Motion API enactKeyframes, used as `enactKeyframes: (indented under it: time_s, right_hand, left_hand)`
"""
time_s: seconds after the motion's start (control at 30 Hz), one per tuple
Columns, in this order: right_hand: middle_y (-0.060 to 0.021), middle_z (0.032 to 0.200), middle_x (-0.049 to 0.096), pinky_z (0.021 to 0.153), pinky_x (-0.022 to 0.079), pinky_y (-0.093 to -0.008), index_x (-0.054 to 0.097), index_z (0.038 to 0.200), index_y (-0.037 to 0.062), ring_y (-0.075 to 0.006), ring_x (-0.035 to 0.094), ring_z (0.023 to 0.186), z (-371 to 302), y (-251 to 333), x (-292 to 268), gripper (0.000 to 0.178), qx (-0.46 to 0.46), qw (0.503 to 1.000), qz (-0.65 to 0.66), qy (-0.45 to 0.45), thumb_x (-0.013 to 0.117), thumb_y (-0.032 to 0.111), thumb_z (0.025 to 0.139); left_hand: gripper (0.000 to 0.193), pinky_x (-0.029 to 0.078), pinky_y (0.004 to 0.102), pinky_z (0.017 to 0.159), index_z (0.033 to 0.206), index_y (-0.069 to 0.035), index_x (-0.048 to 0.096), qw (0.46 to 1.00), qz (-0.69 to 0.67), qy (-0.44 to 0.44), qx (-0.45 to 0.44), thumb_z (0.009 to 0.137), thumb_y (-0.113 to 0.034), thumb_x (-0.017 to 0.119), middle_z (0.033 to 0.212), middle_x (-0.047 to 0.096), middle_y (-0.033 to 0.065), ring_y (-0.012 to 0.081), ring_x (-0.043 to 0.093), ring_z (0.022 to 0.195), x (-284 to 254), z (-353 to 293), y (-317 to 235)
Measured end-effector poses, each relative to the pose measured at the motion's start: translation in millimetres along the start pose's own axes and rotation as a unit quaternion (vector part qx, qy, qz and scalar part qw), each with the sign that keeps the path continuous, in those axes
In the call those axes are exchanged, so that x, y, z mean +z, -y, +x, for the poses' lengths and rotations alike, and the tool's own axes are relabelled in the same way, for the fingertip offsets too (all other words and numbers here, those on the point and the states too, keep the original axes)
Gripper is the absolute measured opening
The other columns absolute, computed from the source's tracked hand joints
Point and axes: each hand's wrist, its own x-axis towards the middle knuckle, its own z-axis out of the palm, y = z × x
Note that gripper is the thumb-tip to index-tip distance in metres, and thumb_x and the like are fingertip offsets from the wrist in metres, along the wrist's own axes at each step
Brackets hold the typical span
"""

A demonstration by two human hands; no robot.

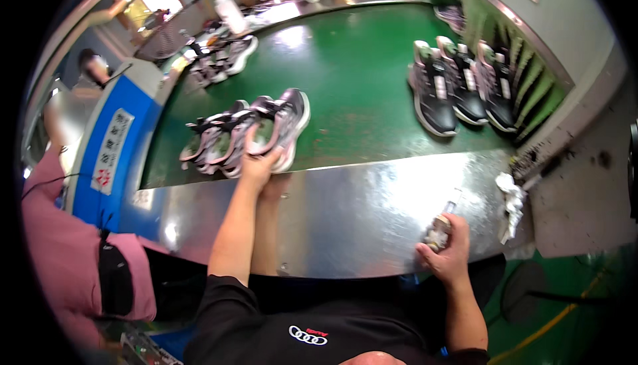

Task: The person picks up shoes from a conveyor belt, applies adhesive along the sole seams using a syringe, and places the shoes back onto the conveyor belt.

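On the green belt, a grey and pink sneaker [290, 122] has its heel end toward me. My left hand [259, 169] grips it at the heel, with the fingers partly hidden by the shoe. Close on its left stand more sneakers [222, 140] of the same look, side by side. Over the metal ledge [345, 212], my right hand [452, 249] is closed around a small bottle-like tool [437, 233] with a brass-coloured end and a pale, narrow tip pointing away from me. Its exact kind is hard to make out.
Black and pink sneakers [435, 96] stand in a row at the belt's right, beside hanging green strips [528, 92]. Crumpled white paper [510, 207] lies at the ledge's right end. More shoes [222, 59] sit at the far left. A person in pink [70, 245] is at left, by a blue machine panel [109, 146].
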Motion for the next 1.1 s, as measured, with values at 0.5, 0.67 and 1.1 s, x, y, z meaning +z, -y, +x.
enactKeyframes:
  time_s: [0.5,0.67,1.1]
  right_hand:
    - [-0.0077,0.103,0.053,0.082,0.043,-0.0289,0.041,0.125,0.0023,-0.0150,0.052,0.092,-27,-1,-23,0.073,0.141,0.966,0.215,0.021,0.080,0.033,0.071]
    - [-0.0058,0.105,0.053,0.083,0.044,-0.0266,0.038,0.127,0.0036,-0.0137,0.052,0.096,-34,10,-42,0.076,0.186,0.952,0.242,-0.004,0.079,0.035,0.071]
    - [-0.0060,0.101,0.055,0.076,0.045,-0.0247,0.042,0.123,0.0010,-0.0125,0.055,0.085,-41,38,-53,0.077,0.213,0.935,0.284,-0.001,0.080,0.039,0.068]
  left_hand:
    - [0.101,0.034,0.0386,0.101,0.140,0.001,0.019,0.930,0.254,0.222,0.143,0.060,-0.018,0.078,0.138,0.032,0.0156,0.0278,0.039,0.124,-2,-153,-119]
    - [0.083,0.053,0.0318,0.079,0.135,-0.004,0.028,0.918,-0.247,0.202,-0.235,0.066,-0.010,0.074,0.126,0.037,0.0117,0.0232,0.052,0.105,-2,-118,-108]
    - [0.068,0.047,0.0318,0.083,0.119,0.002,0.038,0.922,-0.112,0.239,-0.285,0.075,-0.037,0.072,0.109,0.051,0.0131,0.0179,0.055,0.094,73,-20,-93]
